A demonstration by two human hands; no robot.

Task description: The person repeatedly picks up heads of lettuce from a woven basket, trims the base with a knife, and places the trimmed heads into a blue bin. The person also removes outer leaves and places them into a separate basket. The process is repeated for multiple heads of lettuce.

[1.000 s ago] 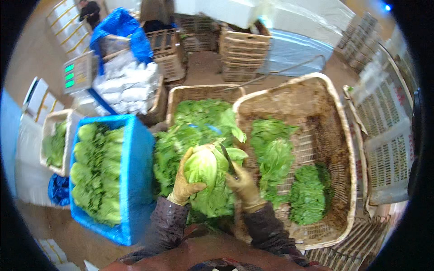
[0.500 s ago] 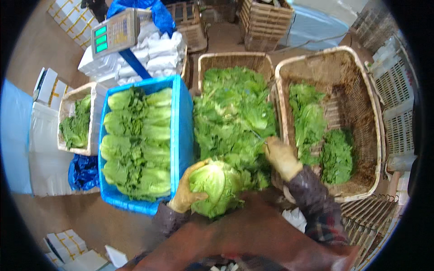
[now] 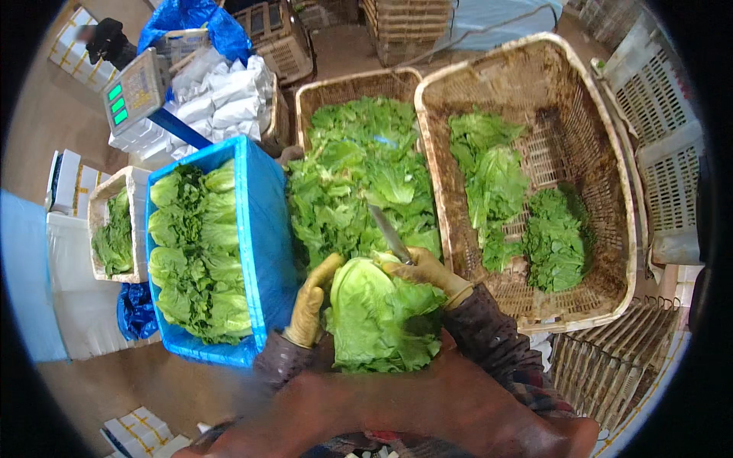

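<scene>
Close in front of my body is a leafy green lettuce head, its pale base toward the far side. My left hand, in a yellowish glove, grips its left side. My gloved right hand is closed round a knife whose blade points up and away to the left, and its fingers also touch the lettuce's far right side. Just beyond, loose green leaves heap up in the middle basket. To the left, lettuce heads lie in rows in a blue-lined crate.
On the right stands a large dirty basket with several lettuces. A digital scale rises at far left near white wrapped packages. A white foam box of greens sits left of the crate. Another person is at far left.
The lettuce head has turned so its leaves hang toward me. My right hand has come left with the knife onto the lettuce. The whole view has shifted.
</scene>
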